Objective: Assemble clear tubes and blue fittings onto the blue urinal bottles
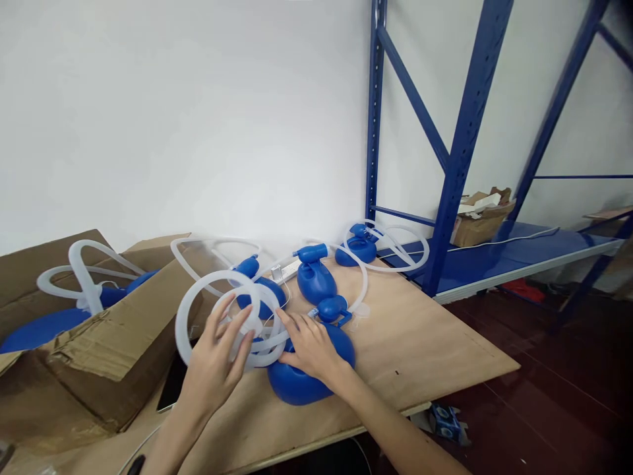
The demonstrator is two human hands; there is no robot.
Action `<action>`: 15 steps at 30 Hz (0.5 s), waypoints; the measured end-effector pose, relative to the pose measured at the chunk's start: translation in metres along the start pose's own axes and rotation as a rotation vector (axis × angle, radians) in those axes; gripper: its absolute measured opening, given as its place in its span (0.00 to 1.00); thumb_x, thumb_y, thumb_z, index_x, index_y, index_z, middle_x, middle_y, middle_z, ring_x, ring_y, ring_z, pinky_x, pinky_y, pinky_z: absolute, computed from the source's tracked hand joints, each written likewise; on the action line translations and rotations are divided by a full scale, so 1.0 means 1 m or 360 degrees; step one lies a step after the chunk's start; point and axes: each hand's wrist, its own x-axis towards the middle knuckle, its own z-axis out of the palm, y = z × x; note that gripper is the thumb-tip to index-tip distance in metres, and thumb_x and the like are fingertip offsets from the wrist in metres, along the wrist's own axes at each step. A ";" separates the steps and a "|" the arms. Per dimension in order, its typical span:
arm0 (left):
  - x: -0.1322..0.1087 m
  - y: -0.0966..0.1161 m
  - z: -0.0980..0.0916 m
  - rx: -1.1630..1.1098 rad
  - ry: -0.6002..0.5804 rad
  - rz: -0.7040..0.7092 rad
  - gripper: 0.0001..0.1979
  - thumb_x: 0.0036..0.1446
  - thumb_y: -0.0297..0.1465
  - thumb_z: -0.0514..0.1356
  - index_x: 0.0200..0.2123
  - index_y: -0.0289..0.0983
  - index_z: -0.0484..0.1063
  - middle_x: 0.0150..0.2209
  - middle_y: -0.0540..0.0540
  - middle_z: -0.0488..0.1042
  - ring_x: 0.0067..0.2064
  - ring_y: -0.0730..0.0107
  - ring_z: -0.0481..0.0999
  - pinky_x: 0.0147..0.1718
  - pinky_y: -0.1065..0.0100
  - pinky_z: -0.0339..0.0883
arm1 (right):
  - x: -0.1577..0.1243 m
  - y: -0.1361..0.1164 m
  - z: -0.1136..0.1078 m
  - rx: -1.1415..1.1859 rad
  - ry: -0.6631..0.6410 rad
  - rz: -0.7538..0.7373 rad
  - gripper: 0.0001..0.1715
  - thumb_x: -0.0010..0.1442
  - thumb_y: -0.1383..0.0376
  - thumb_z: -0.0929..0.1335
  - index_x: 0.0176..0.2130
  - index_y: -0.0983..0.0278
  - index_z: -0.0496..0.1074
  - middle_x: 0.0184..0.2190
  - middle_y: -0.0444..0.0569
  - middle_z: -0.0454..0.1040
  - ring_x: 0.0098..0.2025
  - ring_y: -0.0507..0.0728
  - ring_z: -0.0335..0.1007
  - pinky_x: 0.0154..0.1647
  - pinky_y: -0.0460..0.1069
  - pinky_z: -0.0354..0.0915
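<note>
Smooth, translucent white tube (pixel 184 323) being framed in loose, overlapping loops between both hands, above pale plywood table (pixel 425 356). Left hand (pixel 215 359) being held at the coil's near side, fingers bent and spread apart; whether any loop is being clamped cannot be told. Right hand (pixel 309 343) being held at the coil's right edge, fingers curved, thumb set apart below; firmness of grip cannot be told. Beneath it, a glossy, bulbous blue vessel (pixel 299 388) is being partly covered. Creased brown cardboard box (pixel 131 316) being filled by similar blue plastic, left.
</note>
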 end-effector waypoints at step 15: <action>-0.122 -0.002 0.043 -0.0612 -0.0046 -0.1121 0.28 0.65 0.46 0.59 0.65 0.44 0.67 0.65 0.38 0.71 0.61 0.46 0.76 0.58 0.46 0.73 | 0.009 -0.007 -0.006 -0.0283 -0.0157 -0.0056 0.37 0.72 0.55 0.66 0.74 0.60 0.55 0.48 0.60 0.79 0.48 0.67 0.78 0.41 0.54 0.73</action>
